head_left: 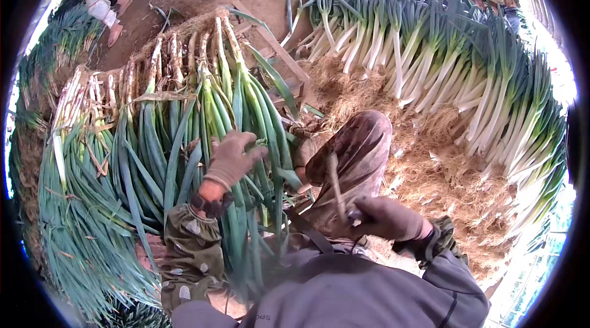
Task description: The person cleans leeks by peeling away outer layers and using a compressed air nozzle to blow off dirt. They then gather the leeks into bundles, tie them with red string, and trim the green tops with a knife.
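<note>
My left hand (230, 157), in a brown knit glove, reaches over the green leaves of long unpeeled leeks (212, 106); its fingers are spread and the palm faces down. These leeks lie in a pile with their brown, dry root ends away from me. Near my right knee, my right hand (390, 217), also gloved, is closed round a dark handle-like tool (354, 214), whose full shape I cannot make out. A pale hose or stick (337, 186) rises from beside that hand, in front of my trouser leg.
Peeled white leeks (424, 63) lie in a curved row at the right. Cut roots (442, 174) cover the ground beside my leg. A wooden frame (273, 45) stands past the pile. Another person's foot (115, 31) shows at the upper left, near more leeks (55, 51).
</note>
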Available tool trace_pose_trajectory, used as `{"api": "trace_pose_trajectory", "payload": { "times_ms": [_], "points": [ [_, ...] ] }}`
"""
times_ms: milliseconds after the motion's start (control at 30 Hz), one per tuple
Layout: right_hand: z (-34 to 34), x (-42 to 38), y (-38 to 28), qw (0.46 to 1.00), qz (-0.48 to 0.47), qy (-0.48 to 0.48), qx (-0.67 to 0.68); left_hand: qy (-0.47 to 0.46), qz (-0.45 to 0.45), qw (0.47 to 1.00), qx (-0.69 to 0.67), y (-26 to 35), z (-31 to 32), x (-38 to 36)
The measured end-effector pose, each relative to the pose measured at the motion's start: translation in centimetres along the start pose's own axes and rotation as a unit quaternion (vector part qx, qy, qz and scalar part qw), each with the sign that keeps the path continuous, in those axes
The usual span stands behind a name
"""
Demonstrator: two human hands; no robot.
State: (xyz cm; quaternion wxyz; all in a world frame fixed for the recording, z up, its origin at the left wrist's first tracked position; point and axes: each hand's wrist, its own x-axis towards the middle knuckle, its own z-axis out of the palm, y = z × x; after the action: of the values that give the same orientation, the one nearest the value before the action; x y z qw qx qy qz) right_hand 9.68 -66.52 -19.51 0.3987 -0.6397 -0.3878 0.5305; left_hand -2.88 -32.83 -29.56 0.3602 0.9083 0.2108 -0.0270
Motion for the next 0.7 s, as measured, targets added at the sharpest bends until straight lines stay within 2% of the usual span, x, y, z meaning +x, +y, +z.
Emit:
{"api": "trace_pose_trajectory", "payload": {
  "times_ms": [33, 67, 100, 133, 167, 233, 267, 367, 400, 433, 467, 500, 567, 600, 633, 700],
  "points": [
    [-0.5, -0.4, -0.4, 0.998, 0.005, 0.03, 0.063, 0.015, 0.021, 1.0, -0.015, 0.7, 0.4, -0.3],
    [-1.1, -0.1, -1.2, 0.99, 0.041, 0.083, 0.109, 0.023, 0.043, 0.993, -0.107, 1.3, 1.4, -0.4],
    [-2.0, 0.8, -1.6, 0.99, 0.034, 0.124, 0.054, -0.043, 0.059, 0.96, -0.269, 1.6, 2.1, -0.5],
    [-2.9, 1.7, -2.1, 0.985, 0.031, 0.167, -0.002, -0.069, 0.044, 0.933, -0.351, 3.1, 2.0, -0.8],
    [-3.7, 3.1, -1.2, 0.967, -0.014, 0.198, -0.158, -0.097, 0.029, 0.897, -0.43, 4.6, 1.6, -1.2],
    [-4.9, 8.0, 3.2, 0.981, -0.116, 0.138, -0.073, -0.083, 0.041, 0.872, -0.481, 7.2, 0.4, -2.0],
    [-4.2, 9.7, 2.9, 0.98, -0.139, 0.121, -0.08, -0.075, 0.048, 0.857, -0.507, 7.8, 0.1, -2.1],
    [-0.8, 13.6, 0.9, 0.978, -0.173, 0.051, -0.108, -0.014, -0.002, 0.88, -0.474, 5.8, 1.5, -1.6],
    [0.1, 14.8, 1.7, 0.98, -0.165, 0.066, -0.094, 0.069, 0.005, 0.883, -0.465, 5.1, 2.4, -1.1],
    [0.9, 15.5, 1.5, 0.981, -0.156, 0.082, -0.08, 0.04, -0.039, 0.861, -0.505, 5.7, 1.2, -1.8],
    [1.5, 14.7, 1.0, 0.985, -0.052, 0.122, -0.109, 0.041, -0.062, 0.844, -0.531, 5.3, 0.9, -2.1],
    [2.5, 15.7, 3.6, 0.916, -0.145, 0.227, -0.296, 0.041, -0.085, 0.825, -0.557, 4.8, 0.5, -2.1],
    [4.4, 15.1, 3.9, 0.87, -0.148, 0.276, -0.38, 0.113, -0.124, 0.834, -0.526, 1.8, 1.6, -0.8],
    [5.1, 14.9, 4.2, 0.897, -0.098, 0.205, -0.379, 0.135, -0.12, 0.835, -0.52, 1.4, 1.7, -0.1],
    [6.4, 14.8, 4.8, 0.894, -0.103, 0.221, -0.377, 0.127, -0.125, 0.842, -0.509, 1.6, 1.7, 0.4],
    [7.3, 15.6, 6.0, 0.853, -0.141, 0.295, -0.407, 0.114, -0.132, 0.857, -0.486, 2.5, 1.7, 1.7]
  ]
}}
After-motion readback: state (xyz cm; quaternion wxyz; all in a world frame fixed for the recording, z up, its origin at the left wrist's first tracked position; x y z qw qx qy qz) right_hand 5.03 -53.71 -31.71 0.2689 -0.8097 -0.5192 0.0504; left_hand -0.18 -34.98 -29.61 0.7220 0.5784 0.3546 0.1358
